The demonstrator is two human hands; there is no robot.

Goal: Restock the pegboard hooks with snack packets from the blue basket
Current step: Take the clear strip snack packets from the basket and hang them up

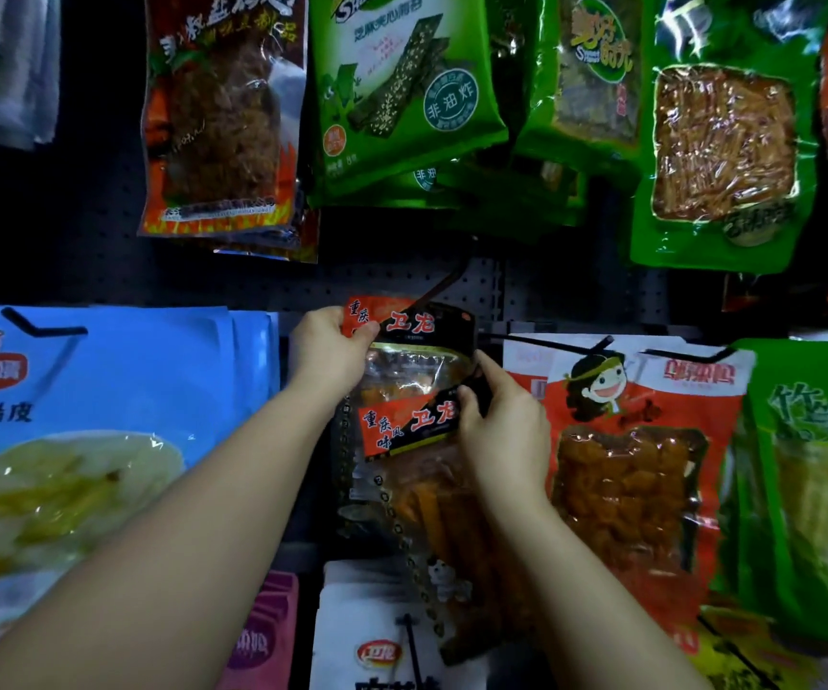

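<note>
At pegboard centre, left hand (pixel 325 348) & right hand (pixel 499 425) pinch light, crinkly, slippery snack packets (pixel 417 390); hold by header.

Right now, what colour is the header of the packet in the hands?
Red and black header, best in the head view.

Hung above: brown flame pack (pixel 223 117), green seaweed pack (pixel 402 82), green windowed pack (pixel 720 141). Hung left: blue packs (pixel 93 390). Hung right: orange cartoon pack (pixel 641 440), bamboo pack (pixel 810 465). Hung below: pink pack (pixel 262 634), white pack (pixel 377 639).
</note>
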